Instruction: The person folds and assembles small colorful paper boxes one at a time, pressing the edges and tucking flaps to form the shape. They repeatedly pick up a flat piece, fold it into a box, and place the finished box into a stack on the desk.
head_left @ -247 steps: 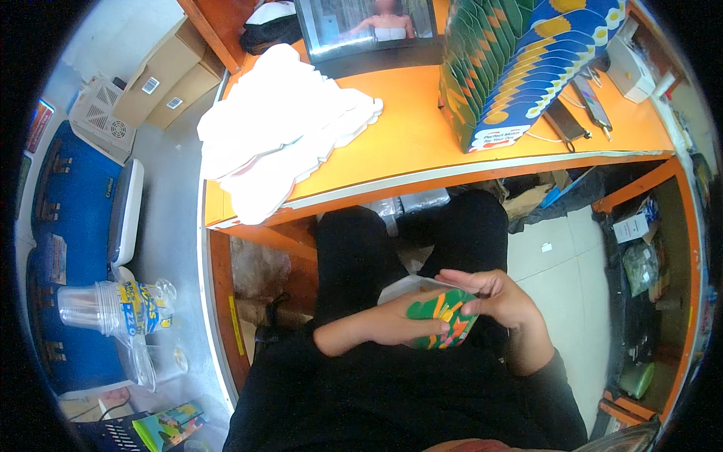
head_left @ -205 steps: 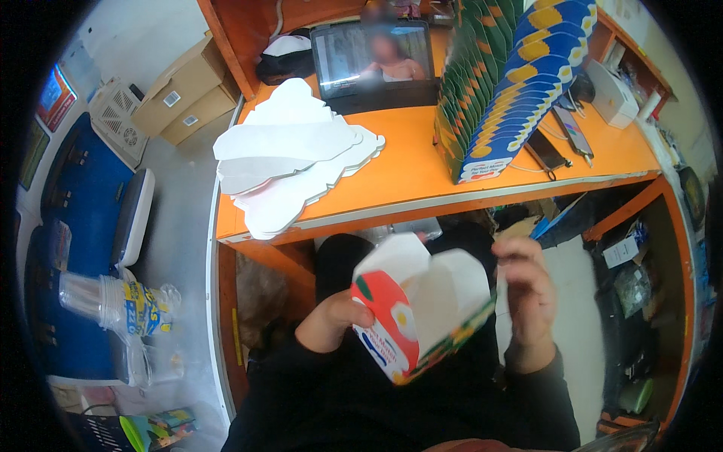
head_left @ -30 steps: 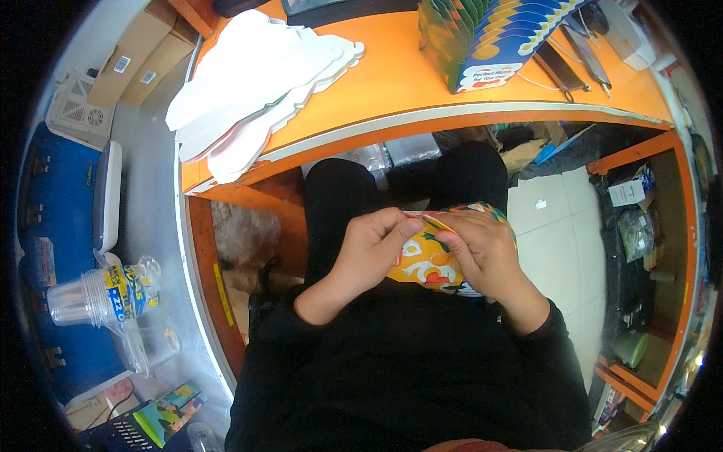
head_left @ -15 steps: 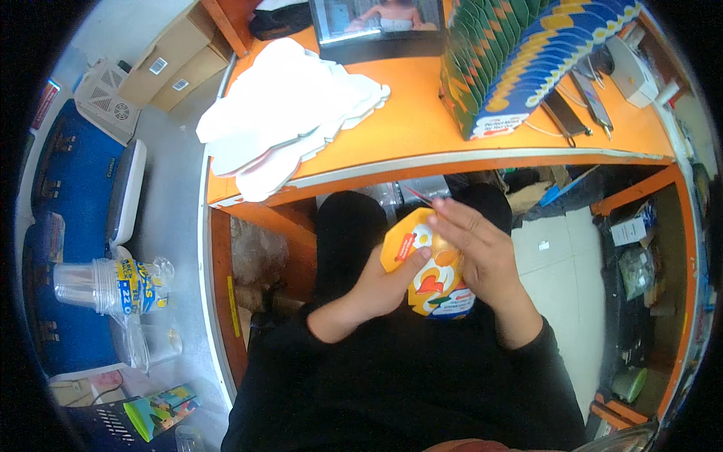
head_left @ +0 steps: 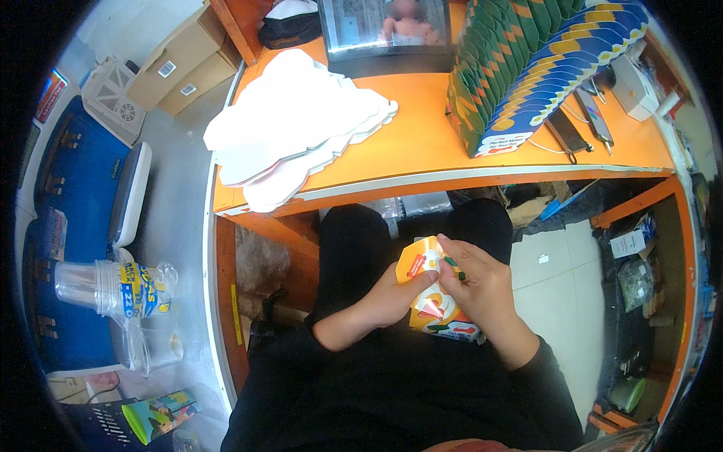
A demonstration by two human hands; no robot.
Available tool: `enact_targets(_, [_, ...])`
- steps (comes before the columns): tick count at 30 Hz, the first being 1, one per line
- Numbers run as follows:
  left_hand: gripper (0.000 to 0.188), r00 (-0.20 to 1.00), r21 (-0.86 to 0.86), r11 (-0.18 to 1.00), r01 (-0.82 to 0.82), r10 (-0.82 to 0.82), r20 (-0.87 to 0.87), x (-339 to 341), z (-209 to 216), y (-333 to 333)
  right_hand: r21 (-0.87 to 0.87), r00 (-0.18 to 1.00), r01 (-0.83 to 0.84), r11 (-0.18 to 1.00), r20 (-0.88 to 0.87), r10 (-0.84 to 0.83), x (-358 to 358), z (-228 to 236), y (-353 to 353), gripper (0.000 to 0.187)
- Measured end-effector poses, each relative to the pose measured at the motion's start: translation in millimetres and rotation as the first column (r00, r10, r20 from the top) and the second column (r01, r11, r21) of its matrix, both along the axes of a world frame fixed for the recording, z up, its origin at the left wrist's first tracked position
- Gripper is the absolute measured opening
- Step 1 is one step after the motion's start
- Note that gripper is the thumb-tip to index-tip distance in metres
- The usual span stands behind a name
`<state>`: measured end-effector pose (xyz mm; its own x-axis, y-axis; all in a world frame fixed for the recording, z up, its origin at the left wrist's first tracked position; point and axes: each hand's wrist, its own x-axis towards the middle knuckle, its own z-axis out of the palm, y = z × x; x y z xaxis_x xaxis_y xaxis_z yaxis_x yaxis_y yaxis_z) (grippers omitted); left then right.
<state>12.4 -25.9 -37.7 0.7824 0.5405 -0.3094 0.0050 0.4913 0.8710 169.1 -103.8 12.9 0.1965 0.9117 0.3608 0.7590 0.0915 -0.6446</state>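
Observation:
Above my lap is a yellow printed cardboard carton [head_left: 431, 307] with egg pictures and a white and blue lower end. My left hand [head_left: 376, 303] grips its left side, the thumb lying across the printed face. At the upper right edge, my right hand [head_left: 480, 282] has its fingers bent and pressed together against the board. Small dark green patches show between those fingers; whether they are print or a separate piece I cannot make out. The carton's underside is hidden.
On the orange desk [head_left: 422, 128] lie a pile of white cut-out card sheets [head_left: 286, 124] and a fanned row of green and blue cartons [head_left: 520, 98]. A screen [head_left: 388, 38] stands behind. Stacked plastic cups [head_left: 98, 290] lie on the grey surface at left.
My right hand has gone from extended fingers above the carton to a closed grip at its upper right edge. The carton sits slightly lower, and the thin red-edged strip above it no longer shows.

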Motion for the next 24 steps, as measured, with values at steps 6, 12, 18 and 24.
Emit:
enact_targets(6, [0.033, 1.0, -0.115, 0.993, 0.003, -0.001, 0.019, 0.6, -5.5, 0.0, -0.021, 0.999, 0.017, 1.0, -0.047, -0.018, -2.2, 4.1, -0.4, 0.032])
enact_targets(12, [0.037, 1.0, -0.123, 0.992, 0.016, -0.014, 0.022, -3.2, -3.1, 0.1, -0.001, 0.996, 0.009, 1.0, -0.094, -0.009, 0.4, -1.5, 1.0, 0.029])
enact_targets(18, [0.045, 0.983, -0.209, 0.969, 0.134, -0.103, 0.154, -7.9, -0.5, 4.9, -0.088, 0.945, -0.158, 0.984, -0.304, 0.124, 16.0, 0.4, -3.1, 0.032])
enact_targets(24, [0.049, 0.938, -0.144, 0.955, 0.258, -0.212, 0.276, -11.8, 16.9, 4.7, -0.211, 0.557, -0.329, 0.921, -0.83, 0.009, 25.3, 11.8, -3.4, 0.038])
